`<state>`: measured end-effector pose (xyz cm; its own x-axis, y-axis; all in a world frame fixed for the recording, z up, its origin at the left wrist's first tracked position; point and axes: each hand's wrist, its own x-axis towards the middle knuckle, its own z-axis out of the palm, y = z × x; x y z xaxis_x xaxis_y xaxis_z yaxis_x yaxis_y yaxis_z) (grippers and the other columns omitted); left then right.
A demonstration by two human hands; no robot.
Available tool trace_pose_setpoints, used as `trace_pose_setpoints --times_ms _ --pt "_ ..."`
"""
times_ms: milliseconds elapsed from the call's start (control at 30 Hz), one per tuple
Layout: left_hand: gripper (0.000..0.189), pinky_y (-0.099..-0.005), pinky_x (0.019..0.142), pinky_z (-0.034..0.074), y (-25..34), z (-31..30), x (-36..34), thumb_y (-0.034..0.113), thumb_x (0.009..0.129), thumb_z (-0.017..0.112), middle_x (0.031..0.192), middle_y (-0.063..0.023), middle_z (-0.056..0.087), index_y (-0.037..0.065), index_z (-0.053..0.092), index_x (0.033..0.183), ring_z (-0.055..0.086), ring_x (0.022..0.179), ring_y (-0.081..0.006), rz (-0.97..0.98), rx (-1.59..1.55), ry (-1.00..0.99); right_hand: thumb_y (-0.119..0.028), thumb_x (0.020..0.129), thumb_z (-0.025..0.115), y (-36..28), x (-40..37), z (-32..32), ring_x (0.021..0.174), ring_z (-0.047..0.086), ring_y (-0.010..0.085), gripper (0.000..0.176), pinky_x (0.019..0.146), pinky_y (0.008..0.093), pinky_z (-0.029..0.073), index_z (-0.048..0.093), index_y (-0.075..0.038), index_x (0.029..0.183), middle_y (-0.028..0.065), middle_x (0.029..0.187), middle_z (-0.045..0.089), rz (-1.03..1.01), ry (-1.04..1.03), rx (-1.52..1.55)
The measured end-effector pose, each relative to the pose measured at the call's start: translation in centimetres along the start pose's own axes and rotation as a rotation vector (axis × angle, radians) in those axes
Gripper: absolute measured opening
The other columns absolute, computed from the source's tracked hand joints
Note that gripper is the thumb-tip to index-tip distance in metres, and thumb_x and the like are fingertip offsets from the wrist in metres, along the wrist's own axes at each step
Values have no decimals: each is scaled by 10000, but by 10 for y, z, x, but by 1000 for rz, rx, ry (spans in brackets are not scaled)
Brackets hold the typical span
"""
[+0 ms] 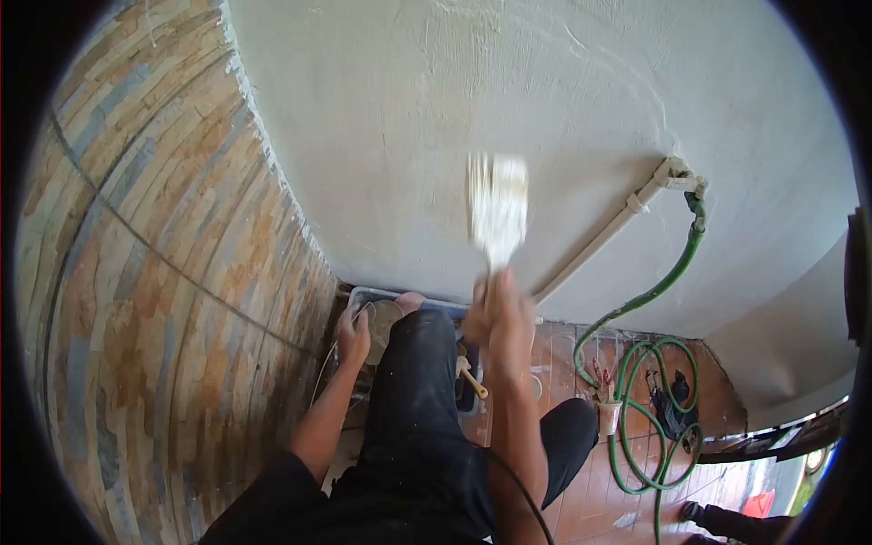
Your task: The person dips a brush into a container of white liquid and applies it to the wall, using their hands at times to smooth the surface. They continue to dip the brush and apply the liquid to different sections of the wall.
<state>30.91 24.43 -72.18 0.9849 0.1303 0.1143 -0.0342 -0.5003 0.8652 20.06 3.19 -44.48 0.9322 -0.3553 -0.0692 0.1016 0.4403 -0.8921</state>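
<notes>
My right hand point(504, 318) is wrapped round the handle of a wide paintbrush point(500, 209), held up in front of the pale wall point(363, 136). White paint coats its bristles, and motion blurs both brush and hand. Low on the left, my left hand point(354, 338) grips the rim of a paint bucket point(383, 318) with a thin wire handle; my knee hides part of the bucket. Beneath and behind it shows the rim of a grey tub point(368, 292). A second brush with a yellowish handle point(474, 381) lies by the tub, right of my knee.
Stone-look cladding point(173, 254) meets the wall at left. A beige pipe point(599, 236) slants along the wall to a green hose point(649, 291), coiled on the tiled floor. Near it stand a white cup point(609, 418) and a dark bag point(674, 413). Another person's leg point(740, 522) shows at lower right.
</notes>
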Motion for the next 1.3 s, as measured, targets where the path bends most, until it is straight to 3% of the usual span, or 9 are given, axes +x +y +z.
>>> trace_pose_setpoints --times_ms 67,200,333,367,400,500,567,1000,1300 --pt "541 -430 1039 303 -53 -19 -29 326 875 548 1365 -202 407 17 438 1304 371 1256 -388 188 244 -2 -390 975 404 -50 43 44 417 219 29 392 402 214 176 485 -57 786 -79 525 270 -134 -62 42" --pt "735 -477 1094 214 -91 -63 -99 400 843 571 1473 -210 192 43 270 1410 142 1376 -380 139 592 -523 -429 959 418 -76 100 87 411 289 33 458 379 221 228 509 -35 742 -50 513 352 -305 0 28" --pt "747 -536 1098 114 -107 -61 -114 511 851 485 1479 -202 183 46 287 1401 137 1360 -423 260 600 -534 -460 931 396 47 144 42 707 584 353 538 705 466 443 626 13 816 224 653 571 -229 279 -475" --pt "747 -536 1098 114 -96 -21 -86 511 851 485 1479 -202 183 46 287 1401 137 1360 -423 393 564 -637 -635 870 397 85 142 22 566 535 222 648 568 376 454 585 -23 769 103 636 554 -204 333 -479" --pt "749 -535 1098 114 -82 21 -72 513 849 487 1478 -204 182 47 288 1401 136 1360 -423 515 528 -724 -636 869 377 110 131 5 659 565 259 672 669 416 459 599 -4 825 138 673 567 -69 304 -454" --pt "757 -532 1099 116 -52 102 -73 520 843 491 1477 -211 178 51 289 1402 133 1361 -422 722 445 -860 -521 921 401 163 90 -14 444 536 173 558 371 283 401 585 -6 808 83 612 550 248 450 -147" --pt "762 -530 1099 117 -50 119 -70 524 840 494 1476 -216 175 53 289 1403 132 1362 -421 753 437 -852 -463 950 372 185 83 -23 424 539 188 527 386 303 408 565 3 800 64 561 507 298 410 -176" --pt "796 -517 1103 124 -37 208 -80 552 816 515 1470 -246 157 66 294 1406 121 1366 -419 887 429 -739 -381 963 377 -66 126 81 329 395 146 480 272 313 307 429 -16 655 35 493 394 -334 61 -110" --pt "820 -508 1106 129 -50 252 -103 572 799 528 1466 -266 145 75 297 1409 114 1369 -416 904 459 -659 -302 941 448 -99 210 126 546 458 288 474 618 452 428 446 93 678 218 570 449 -939 364 -114"
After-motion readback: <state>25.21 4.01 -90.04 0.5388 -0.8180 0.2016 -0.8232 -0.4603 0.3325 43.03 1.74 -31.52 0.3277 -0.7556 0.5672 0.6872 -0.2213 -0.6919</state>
